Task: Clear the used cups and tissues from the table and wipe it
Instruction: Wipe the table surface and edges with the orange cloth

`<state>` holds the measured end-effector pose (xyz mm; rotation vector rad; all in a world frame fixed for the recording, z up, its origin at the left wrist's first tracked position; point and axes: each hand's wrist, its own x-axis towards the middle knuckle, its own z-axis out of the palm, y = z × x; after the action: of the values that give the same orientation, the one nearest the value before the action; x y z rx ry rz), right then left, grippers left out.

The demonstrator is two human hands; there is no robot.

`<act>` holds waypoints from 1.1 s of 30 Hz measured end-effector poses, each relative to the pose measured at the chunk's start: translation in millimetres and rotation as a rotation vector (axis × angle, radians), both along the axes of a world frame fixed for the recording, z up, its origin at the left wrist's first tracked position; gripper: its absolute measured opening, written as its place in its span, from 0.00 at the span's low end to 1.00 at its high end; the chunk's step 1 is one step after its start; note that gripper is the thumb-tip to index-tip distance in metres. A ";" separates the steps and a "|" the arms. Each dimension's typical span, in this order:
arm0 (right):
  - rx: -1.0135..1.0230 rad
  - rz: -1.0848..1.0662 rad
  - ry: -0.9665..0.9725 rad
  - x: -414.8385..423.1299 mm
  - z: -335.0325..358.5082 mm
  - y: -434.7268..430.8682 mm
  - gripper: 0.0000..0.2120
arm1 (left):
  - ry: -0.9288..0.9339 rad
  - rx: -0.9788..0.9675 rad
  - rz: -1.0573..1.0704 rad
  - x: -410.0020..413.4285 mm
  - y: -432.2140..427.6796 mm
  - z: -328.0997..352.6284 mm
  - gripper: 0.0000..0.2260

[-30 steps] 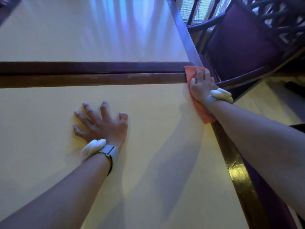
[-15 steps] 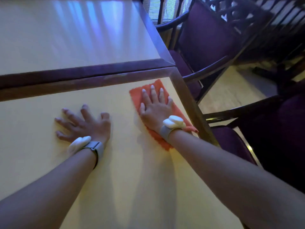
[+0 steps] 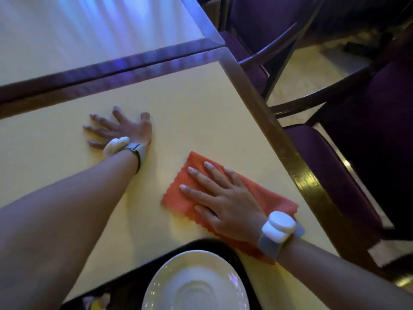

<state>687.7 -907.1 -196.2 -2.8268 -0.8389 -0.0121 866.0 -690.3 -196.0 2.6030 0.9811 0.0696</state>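
Nearest you, at the bottom centre of the frame, a white saucer [image 3: 196, 280] sits on a dark tray [image 3: 134, 278]. The tray rests on the near part of the yellow table [image 3: 201, 113]. At the tray's lower left corner lie some pale and yellow bits, too blurred to name.

Just above and right of the tray, your right hand [image 3: 223, 198] lies flat on the orange cloth [image 3: 274, 198]. Its fingers are straight and spread, pointing to the upper left, and its palm presses the cloth onto the tabletop. The cloth lies spread out in the lower right of the frame, close to the table's dark wooden edge [image 3: 297, 166]. Its lower border comes just beside the tray's corner. A grey band with a white device [image 3: 278, 227] wraps that wrist.

Further up, left of centre, your left hand [image 3: 127, 128] rests palm down on the bare yellow surface, well apart from the cloth. Its fingers are splayed and hold nothing. Its wrist carries a similar band [image 3: 116, 144].

Beyond it, a second table [image 3: 89, 30] fills the upper left, its wooden border butting against yours.

On the right side and at the upper right stand dark-framed chairs with purple seats [image 3: 368, 153], just beside the table's edge.
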 end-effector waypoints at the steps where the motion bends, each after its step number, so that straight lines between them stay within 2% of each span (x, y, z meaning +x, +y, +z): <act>1: 0.009 -0.038 0.006 -3.1 -0.4 -7.4 0.24 | -0.012 0.009 -0.028 -1.7 -1.4 2.2 0.31; 4: 0.044 -0.254 0.040 5.4 4.0 -13.5 0.25 | -0.019 0.066 -0.231 -14.4 -20.2 4.2 0.28; 5: 0.041 -0.317 0.047 12.8 5.3 -12.5 0.25 | 0.006 0.047 -0.239 -21.1 -32.7 3.9 0.29; 8: 0.026 -0.457 0.081 46.4 6.0 -11.7 0.26 | 0.059 -0.012 -0.143 -42.5 -66.3 3.5 0.30; 12: 0.038 -0.611 0.070 109.6 5.1 -17.2 0.27 | 0.034 0.010 -0.120 -48.4 -76.1 1.2 0.30; 16: 0.006 -0.651 0.107 161.7 1.9 -30.0 0.26 | 0.012 0.040 -0.096 -47.7 -76.8 -3.2 0.29; 19: 0.041 -0.702 0.110 169.2 2.8 -37.6 0.26 | 0.012 0.057 -0.106 -47.9 -77.3 -2.7 0.30; 25: 0.095 -0.938 0.105 125.7 2.6 -43.3 0.27 | 0.051 0.065 -0.121 -47.8 -79.8 1.1 0.33; 33: 0.103 -1.102 0.094 -3.7 1.9 -29.6 0.27 | 0.076 0.074 -0.166 -51.7 -80.1 -1.3 0.37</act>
<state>684.0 -936.8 -194.3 -2.7587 0.7603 -0.0726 814.3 -770.4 -197.3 2.7626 0.7971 -0.0363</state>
